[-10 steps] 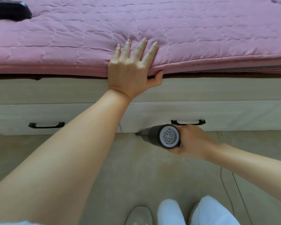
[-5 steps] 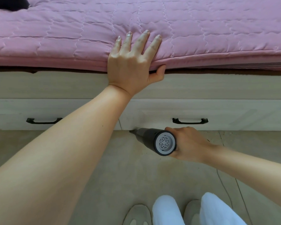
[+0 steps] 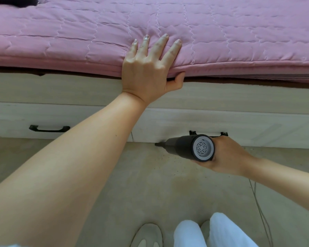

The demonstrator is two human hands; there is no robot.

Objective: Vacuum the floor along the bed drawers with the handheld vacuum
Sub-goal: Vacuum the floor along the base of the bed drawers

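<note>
My right hand [image 3: 228, 154] grips a dark handheld vacuum [image 3: 180, 147] with a grey vented rear cap. Its narrow nozzle tip [image 3: 157, 144] touches the beige floor [image 3: 150, 184] at the foot of the right bed drawer [image 3: 257, 127]. The vacuum hides part of that drawer's black handle [image 3: 223, 134]. My left hand [image 3: 148, 70] rests flat on the edge of the pink quilted mattress pad [image 3: 239, 41], fingers straight on top and thumb under the edge. The left drawer [image 3: 11, 120] carries its own black handle [image 3: 49, 128].
Dark specks [image 3: 168, 160] lie on the floor just below the nozzle. A thin cable [image 3: 259, 207] runs across the floor at the right. My slipper [image 3: 146, 234] and white trouser legs [image 3: 221, 229] are at the bottom. A dark object [image 3: 16, 0] lies on the bed's far left.
The vacuum slid left toward the gap between the drawers, then back right along the right drawer's base. My left hand stayed on the mattress edge.
</note>
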